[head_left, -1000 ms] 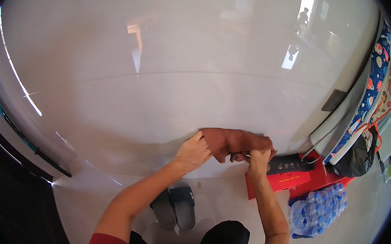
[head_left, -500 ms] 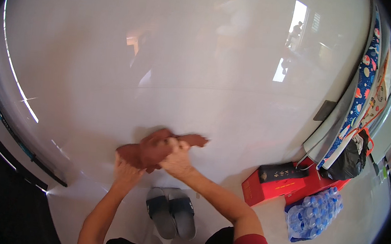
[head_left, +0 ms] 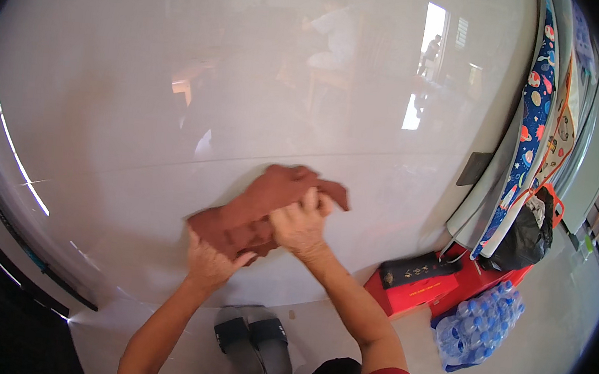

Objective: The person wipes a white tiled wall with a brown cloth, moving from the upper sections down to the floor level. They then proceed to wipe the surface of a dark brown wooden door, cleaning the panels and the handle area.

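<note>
Both my hands gripped a red-brown cloth (head_left: 259,201) against the glossy wall (head_left: 140,130), mid-frame.
My left hand (head_left: 212,261) held its lower left end, thumb stretched rightward; my right hand (head_left: 301,224) clutched it nearer the other end, fingers bent. Compared with half a second before, the cloth was less bunched, its right end farther right and higher. My left forearm rose from the lower left, my right slanted in from the lower right. The cloth's long axis ran from lower left to upper right, its right tip bending downward. Slippers (head_left: 270,355) lay below my hands; a red box (head_left: 411,296) and bottles (head_left: 481,320) sat at lower right.
</note>
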Tool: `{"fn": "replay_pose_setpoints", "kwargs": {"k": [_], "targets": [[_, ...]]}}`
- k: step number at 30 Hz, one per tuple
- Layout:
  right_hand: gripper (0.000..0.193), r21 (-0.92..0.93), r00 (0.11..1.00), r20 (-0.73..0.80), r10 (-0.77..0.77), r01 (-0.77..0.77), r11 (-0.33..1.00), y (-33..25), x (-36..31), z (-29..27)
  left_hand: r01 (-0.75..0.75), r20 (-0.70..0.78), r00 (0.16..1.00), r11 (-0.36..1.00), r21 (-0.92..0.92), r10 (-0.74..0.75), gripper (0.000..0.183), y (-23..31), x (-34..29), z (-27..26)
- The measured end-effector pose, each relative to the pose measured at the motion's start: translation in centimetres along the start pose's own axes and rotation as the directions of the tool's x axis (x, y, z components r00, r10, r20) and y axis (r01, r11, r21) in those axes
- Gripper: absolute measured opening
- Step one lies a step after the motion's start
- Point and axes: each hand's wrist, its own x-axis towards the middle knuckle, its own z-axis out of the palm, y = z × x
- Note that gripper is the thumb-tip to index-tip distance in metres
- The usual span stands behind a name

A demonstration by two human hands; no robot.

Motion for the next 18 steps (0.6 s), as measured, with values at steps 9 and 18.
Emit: {"fn": "replay_pose_setpoints", "kwargs": {"k": [9, 18], "targets": [[0.037, 0.001, 0.886, -0.064, 0.459, -0.46, 0.888, 11.6, -4.1, -4.1, -0.341, -0.022, 0.94, 0.94, 0.014, 0.341, 0.061, 9.2, 8.9, 4.8], [0.032, 0.352, 0.742, -0.177, 0.647, -0.566, 0.746, 6.9, 2.4, -0.6, -0.248, -0.154, 0.957, 0.969, 0.004, 0.246, 0.051, 6.2, 10.5, 1.4]]}}
